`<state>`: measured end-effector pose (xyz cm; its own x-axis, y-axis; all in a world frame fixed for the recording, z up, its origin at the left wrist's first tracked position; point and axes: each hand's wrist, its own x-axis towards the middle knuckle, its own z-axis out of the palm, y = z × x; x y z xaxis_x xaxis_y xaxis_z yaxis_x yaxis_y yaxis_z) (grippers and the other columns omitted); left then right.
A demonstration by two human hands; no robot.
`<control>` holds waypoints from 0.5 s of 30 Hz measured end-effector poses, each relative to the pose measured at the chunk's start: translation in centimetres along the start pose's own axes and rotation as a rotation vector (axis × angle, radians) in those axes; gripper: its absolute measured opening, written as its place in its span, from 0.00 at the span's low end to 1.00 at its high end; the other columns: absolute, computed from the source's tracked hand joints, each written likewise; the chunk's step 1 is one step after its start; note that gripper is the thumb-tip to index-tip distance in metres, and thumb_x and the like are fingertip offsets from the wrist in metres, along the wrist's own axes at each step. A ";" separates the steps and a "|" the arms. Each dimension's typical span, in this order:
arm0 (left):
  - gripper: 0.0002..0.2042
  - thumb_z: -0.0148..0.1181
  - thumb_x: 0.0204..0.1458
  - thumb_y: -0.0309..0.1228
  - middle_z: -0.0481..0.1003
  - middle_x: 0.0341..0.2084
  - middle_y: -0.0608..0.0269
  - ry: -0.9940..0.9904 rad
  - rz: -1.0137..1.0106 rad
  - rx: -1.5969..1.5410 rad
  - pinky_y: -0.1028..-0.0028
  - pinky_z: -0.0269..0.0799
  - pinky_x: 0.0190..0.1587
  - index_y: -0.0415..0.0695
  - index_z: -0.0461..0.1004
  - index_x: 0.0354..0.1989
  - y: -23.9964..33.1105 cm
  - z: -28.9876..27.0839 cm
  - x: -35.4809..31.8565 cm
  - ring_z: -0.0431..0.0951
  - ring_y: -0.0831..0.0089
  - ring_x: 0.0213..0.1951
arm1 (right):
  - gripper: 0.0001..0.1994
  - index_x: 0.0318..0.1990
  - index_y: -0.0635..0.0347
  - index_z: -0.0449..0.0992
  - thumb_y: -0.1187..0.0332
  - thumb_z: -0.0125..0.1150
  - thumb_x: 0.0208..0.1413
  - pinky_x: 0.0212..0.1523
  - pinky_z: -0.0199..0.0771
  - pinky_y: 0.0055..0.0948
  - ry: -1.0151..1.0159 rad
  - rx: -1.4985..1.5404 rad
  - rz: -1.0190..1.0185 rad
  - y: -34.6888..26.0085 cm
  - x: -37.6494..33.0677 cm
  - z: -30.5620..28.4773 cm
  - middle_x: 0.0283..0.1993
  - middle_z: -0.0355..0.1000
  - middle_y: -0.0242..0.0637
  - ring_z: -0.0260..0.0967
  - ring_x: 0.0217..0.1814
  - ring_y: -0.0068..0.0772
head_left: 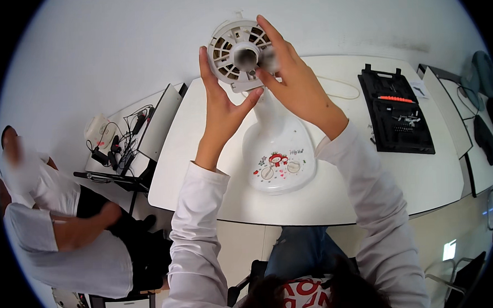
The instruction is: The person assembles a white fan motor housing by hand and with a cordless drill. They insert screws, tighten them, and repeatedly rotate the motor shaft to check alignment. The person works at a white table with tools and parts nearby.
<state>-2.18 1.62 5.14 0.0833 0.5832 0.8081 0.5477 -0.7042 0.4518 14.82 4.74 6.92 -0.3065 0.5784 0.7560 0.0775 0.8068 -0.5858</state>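
A white fan motor housing [232, 56], round with slots around a central hub, stands atop a glossy white fan base [276, 139] printed with red cartoon figures. My left hand [218, 108] grips the housing's left side, thumb near its lower edge and fingers up along the rim. On the opposite side, my right hand [301, 83] is closed around the housing, its thumb by the hub and its fingers at the upper rim. A blurred grey piece [268, 59] lies between the hub and my right palm; its kind is unclear.
The white table [187, 181] bears an open black tool case [398, 111] with bits at the right. A pale cable [343, 96] curves behind the base. Left, a side desk holds black cables [126, 140]. Two people, one with a white sleeve [27, 227], are at the far left.
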 end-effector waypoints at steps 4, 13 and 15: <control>0.52 0.63 0.49 0.30 0.39 0.69 0.47 0.055 -0.051 -0.241 0.59 0.51 0.67 0.47 0.24 0.70 0.3 0.9 -0.1 0.49 0.55 0.68 | 0.37 0.70 0.40 0.46 0.72 0.57 0.54 0.53 0.71 0.41 0.040 0.019 -0.016 0.0 0.2 0.4 0.64 0.55 0.52 0.64 0.59 0.55; 0.42 0.52 0.59 0.34 0.36 0.70 0.50 0.123 -0.167 -0.404 0.57 0.43 0.68 0.49 0.24 0.71 0.0 1.0 -0.3 0.44 0.57 0.69 | 0.38 0.69 0.44 0.47 0.77 0.58 0.52 0.52 0.71 0.37 0.037 0.145 0.023 0.3 0.8 0.8 0.63 0.57 0.47 0.60 0.62 0.46; 0.41 0.51 0.60 0.36 0.38 0.70 0.51 0.107 -0.265 -0.544 0.56 0.43 0.68 0.49 0.25 0.71 -0.5 1.0 -0.6 0.44 0.57 0.69 | 0.39 0.69 0.44 0.46 0.82 0.56 0.52 0.45 0.78 0.29 0.018 0.179 0.037 0.1 0.9 0.9 0.66 0.54 0.41 0.62 0.61 0.37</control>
<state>-1.63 2.04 4.08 -0.0973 0.7426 0.6626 0.0328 -0.6630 0.7479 13.71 5.27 7.28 -0.2891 0.6104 0.7374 -0.0820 0.7517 -0.6544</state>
